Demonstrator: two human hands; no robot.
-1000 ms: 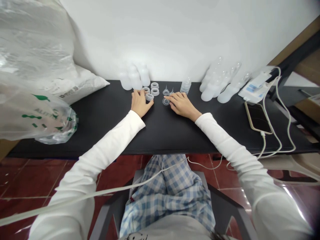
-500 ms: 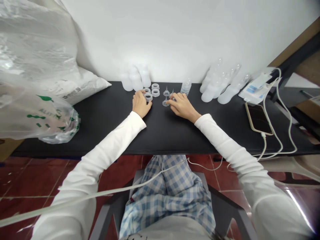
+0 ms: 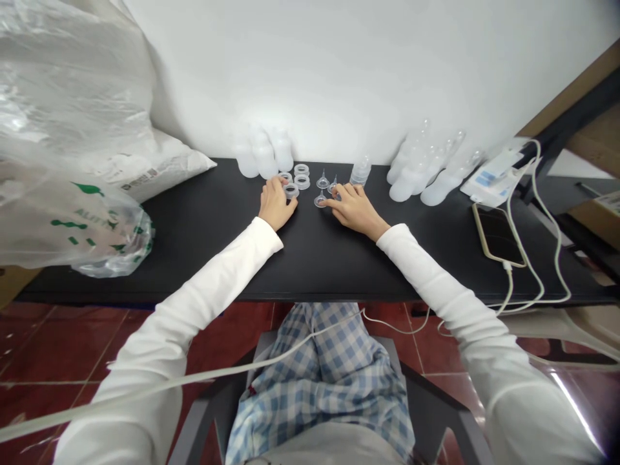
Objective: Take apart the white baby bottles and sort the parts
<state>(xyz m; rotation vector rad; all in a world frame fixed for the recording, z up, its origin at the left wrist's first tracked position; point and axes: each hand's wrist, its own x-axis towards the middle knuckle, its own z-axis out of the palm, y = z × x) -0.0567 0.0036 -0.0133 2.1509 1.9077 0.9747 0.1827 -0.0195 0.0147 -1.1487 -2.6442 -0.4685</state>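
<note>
My left hand [image 3: 276, 205] rests on the black table beside a small group of clear plastic collar rings [image 3: 291, 191], thumb apart from the fingers. Its fingertips touch or nearly touch the nearest rings. To the right stand several clear bottle nipples [image 3: 322, 181], tips up. Over this group lies my right hand [image 3: 356, 210], its thumb at the front nipple [image 3: 320, 201] and the other fingers spread around another one, which they partly cover. Neither hand lifts anything that I can see. A clear cap-like piece [image 3: 361, 171] stands behind my right hand.
Frosted bottles [image 3: 264, 155] stand against the wall at back left. More bottles with nipples fitted [image 3: 411, 171] lean at the right. Farther right are a phone [image 3: 498, 234], a white packet [image 3: 491, 181] and white cables. Plastic bags [image 3: 97, 213] cover the table's left end.
The view has shifted slightly. My right thumb has stretched a little farther left onto the front nipple. My left hand stays beside the rings, almost unmoved.
</note>
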